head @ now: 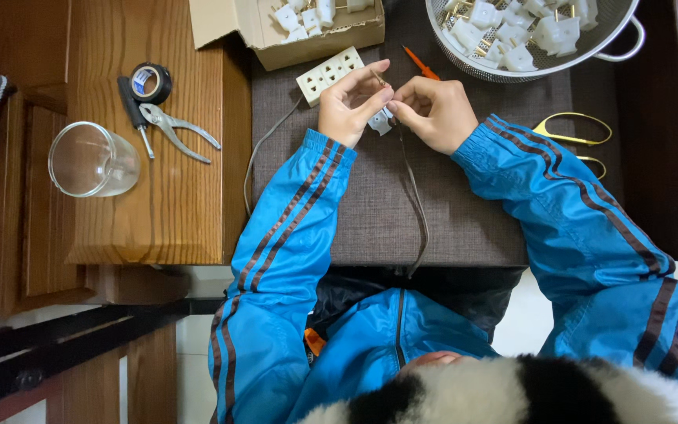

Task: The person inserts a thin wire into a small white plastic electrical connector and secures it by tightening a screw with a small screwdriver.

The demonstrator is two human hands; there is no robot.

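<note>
Pinching: left hand (348,106) and right hand (433,110) grip a small white plug part (380,120), mostly hidden, upper centre.
Cut off: colander (614,35), cardboard box (315,43), at the top edge.

An open cardboard box (308,35) sits just beyond the left hand (349,102), at the far edge of the work surface; it is shallow, rectangular and plain brown; its flap folds out to the left, away from both hands; small white plastic plug parts (304,16) lie loose inside; the right hand (433,110) is a little further from it; no labels, signs or screens are visible.
</note>
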